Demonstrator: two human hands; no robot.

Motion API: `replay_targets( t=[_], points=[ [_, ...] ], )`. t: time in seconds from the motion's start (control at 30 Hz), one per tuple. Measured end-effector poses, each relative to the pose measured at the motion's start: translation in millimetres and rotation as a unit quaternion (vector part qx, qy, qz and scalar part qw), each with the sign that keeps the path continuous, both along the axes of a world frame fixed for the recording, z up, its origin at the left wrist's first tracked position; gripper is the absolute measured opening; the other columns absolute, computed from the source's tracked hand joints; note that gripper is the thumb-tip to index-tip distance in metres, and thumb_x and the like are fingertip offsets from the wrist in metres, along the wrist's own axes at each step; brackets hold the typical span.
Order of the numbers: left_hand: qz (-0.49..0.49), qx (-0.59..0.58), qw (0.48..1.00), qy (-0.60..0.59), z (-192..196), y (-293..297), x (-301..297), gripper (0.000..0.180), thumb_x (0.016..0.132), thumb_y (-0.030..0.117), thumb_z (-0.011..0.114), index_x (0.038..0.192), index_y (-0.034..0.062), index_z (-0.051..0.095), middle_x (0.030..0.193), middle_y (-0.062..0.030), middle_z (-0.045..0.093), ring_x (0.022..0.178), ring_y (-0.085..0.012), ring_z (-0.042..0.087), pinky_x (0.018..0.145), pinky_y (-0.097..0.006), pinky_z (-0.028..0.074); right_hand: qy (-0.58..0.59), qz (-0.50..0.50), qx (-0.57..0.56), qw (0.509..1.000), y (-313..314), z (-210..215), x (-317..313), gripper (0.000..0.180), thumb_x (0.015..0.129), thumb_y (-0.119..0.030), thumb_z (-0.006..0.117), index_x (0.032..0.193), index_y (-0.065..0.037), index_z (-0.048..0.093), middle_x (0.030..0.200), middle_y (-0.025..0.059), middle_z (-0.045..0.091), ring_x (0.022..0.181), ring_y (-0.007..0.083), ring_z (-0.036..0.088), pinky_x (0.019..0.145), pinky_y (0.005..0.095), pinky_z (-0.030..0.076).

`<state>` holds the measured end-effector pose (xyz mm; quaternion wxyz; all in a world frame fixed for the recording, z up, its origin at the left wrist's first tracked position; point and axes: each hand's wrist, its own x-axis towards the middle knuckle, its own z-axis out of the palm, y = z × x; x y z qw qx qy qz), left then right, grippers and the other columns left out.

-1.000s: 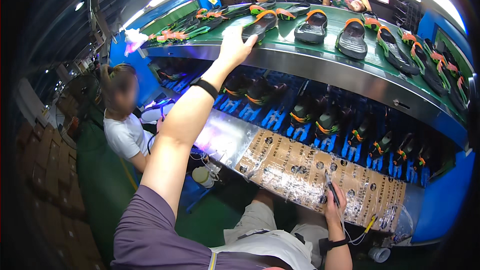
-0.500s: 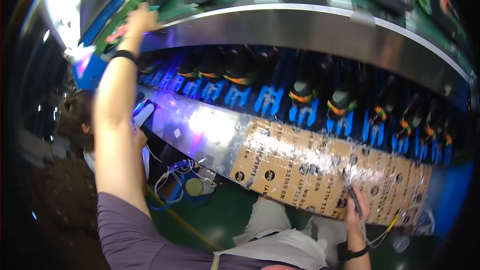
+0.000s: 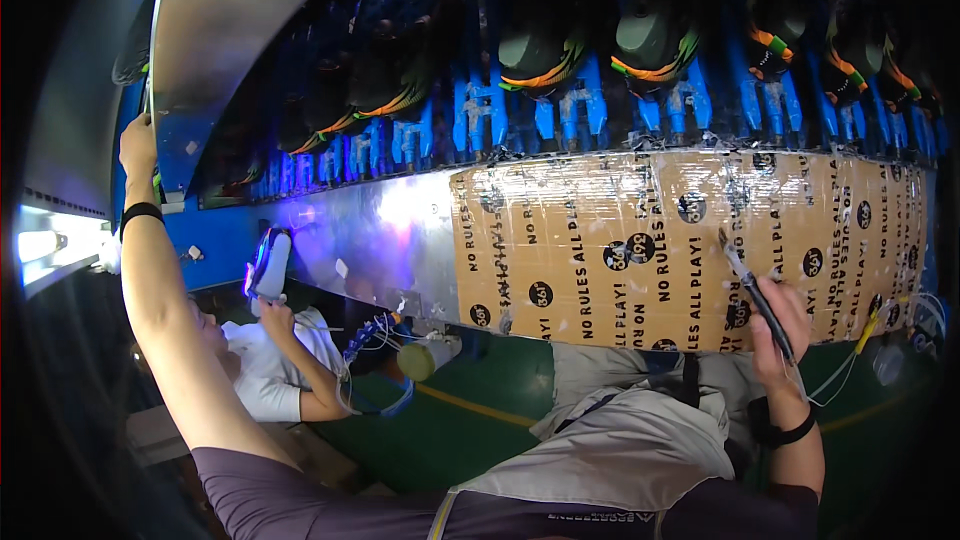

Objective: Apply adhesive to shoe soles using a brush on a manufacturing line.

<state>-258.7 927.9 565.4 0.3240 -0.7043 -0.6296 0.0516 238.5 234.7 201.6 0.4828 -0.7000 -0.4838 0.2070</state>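
Note:
My left arm stretches to the upper left, and my left hand [image 3: 138, 148] is at the edge of a metal panel [image 3: 235, 15]. Its fingers look curled; whatever they hold is hidden. A dark shoe [image 3: 130, 62] shows just beyond it. In my right hand [image 3: 782, 325] is a black pen-shaped tool [image 3: 765, 310] with a pale tip and a thin cord trailing from its rear end. The tool slants over a printed cardboard sheet [image 3: 585, 230] lying on the bench; I cannot tell whether the tip touches it.
Behind the cardboard stand black shoes [image 3: 655, 45] with orange and green trim on blue holders [image 3: 480, 115]. Left of it is bare metal bench [image 3: 370, 240]. A co-worker [image 3: 275, 365] at the left holds a shoe [image 3: 268, 265] under violet light. A pale round container [image 3: 425, 358] hangs near coiled tubing.
The view has swung down and to the right, so the upper green belt with shoes has mostly left it. My left arm stays outstretched; my right hand still holds the tool over the cardboard.

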Motion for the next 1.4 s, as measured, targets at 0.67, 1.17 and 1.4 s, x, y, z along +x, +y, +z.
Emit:
replay_targets(
  t=[0.67, 1.17, 1.4],
  points=[
    [-0.291, 0.066, 0.519, -0.801, -85.7, -193.8, 37.6, 0.037, 0.097, 0.023, 0.071, 0.116, -0.0083, 0.069, 0.111, -0.0153, 0.073, 0.096, -0.0271, 0.074, 0.088, -0.041, 0.059, 0.007, -0.027, 0.07, 0.997, 4.8, 2.7, -13.2, 0.032, 0.092, -0.01, 0.073, 0.123, 0.0, 0.072, 0.099, 0.0146, 0.07, 0.083, 0.0241, 0.068, 0.075, 0.0319, 0.052],
    [-0.173, -0.343, -0.003, -0.923, -309.1, -551.1, 154.0, 0.07, 0.101, 0.05, 0.06, 0.147, -0.0015, 0.049, 0.139, -0.0219, 0.063, 0.127, -0.0407, 0.062, 0.112, -0.054, 0.048, 0.406, 0.068, 0.124, 0.903, 13.2, 66.6, -70.2, 0.023, 0.095, -0.012, 0.074, 0.115, -0.001, 0.072, 0.097, 0.0013, 0.069, 0.084, 0.0087, 0.061, 0.08, 0.0238, 0.05],
    [-0.159, -0.425, -0.073, -0.888, -302.5, -614.9, 193.4, 0.097, 0.1, 0.081, 0.02, 0.15, 0.0025, 0.05, 0.146, -0.0163, 0.06, 0.132, -0.0347, 0.059, 0.116, -0.053, 0.043, 0.366, 0.149, 0.084, 0.915, 16.9, 125.2, -117.4, 0.018, 0.098, -0.009, 0.069, 0.114, -0.001, 0.072, 0.097, 0.0034, 0.071, 0.08, 0.0077, 0.062, 0.077, 0.0225, 0.051]
  ],
)
